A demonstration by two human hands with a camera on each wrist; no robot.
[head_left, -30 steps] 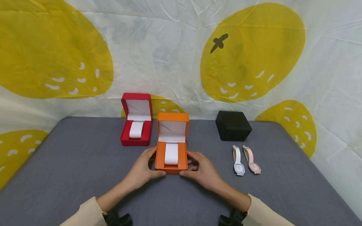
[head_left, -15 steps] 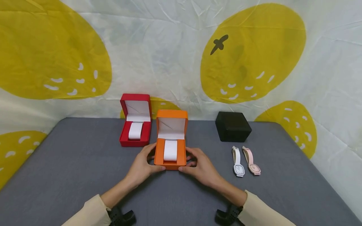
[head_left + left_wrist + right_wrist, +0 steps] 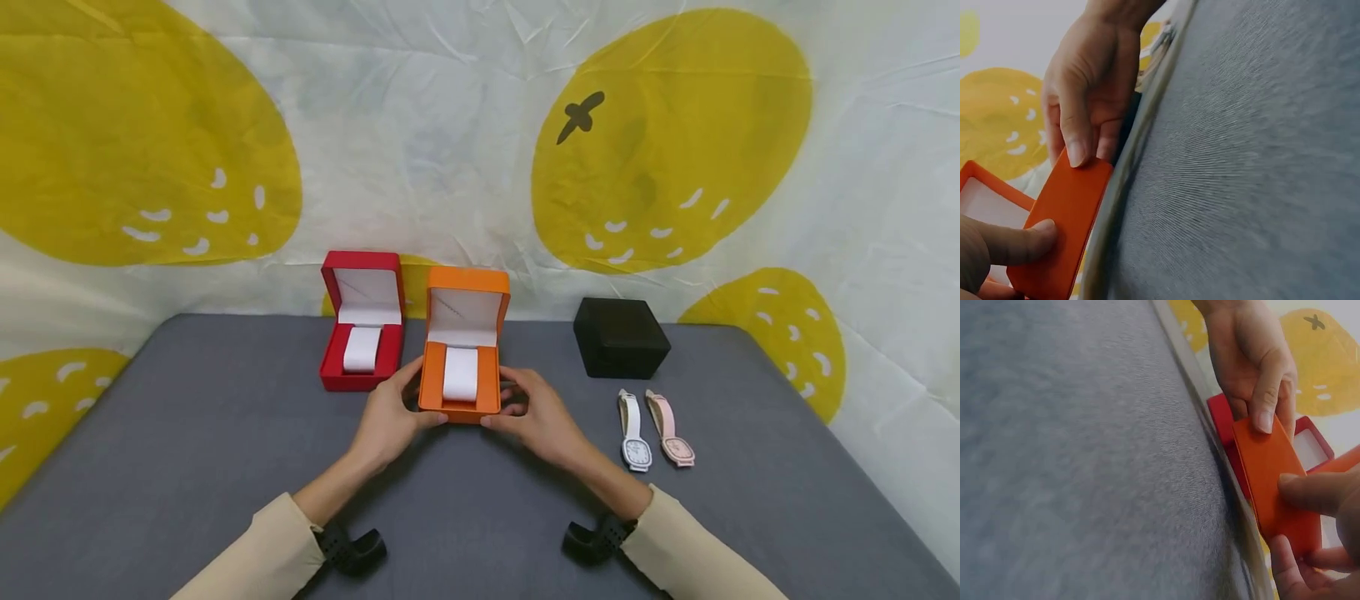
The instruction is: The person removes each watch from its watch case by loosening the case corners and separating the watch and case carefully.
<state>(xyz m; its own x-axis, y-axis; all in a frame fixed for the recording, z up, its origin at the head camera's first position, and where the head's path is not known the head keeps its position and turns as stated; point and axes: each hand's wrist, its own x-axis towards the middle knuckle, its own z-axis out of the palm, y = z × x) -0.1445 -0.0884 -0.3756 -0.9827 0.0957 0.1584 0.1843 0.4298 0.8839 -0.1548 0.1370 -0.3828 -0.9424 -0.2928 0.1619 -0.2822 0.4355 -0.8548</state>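
Orange box [image 3: 487, 375] pinched between two hands above a grey tabletop [image 3: 480, 517]

The tabletop runs back to a white backdrop [image 3: 420, 125] printed with big yellow shapes [image 3: 675, 142]. At centre, the orange box has its lid up, a white cushion [image 3: 461, 374] inside. Left hand [image 3: 390, 417] and right hand [image 3: 543, 417] pinch its base from either side, thumbs on the near face; whether its underside touches the table is hard to tell. A red box [image 3: 390, 354], also lid-up, stands just beyond the left hand, close beside the orange one. Well off to the right sits a closed black box [image 3: 622, 337], with a white watch [image 3: 634, 437] and a pink watch [image 3: 672, 437] lying side by side nearer the person.
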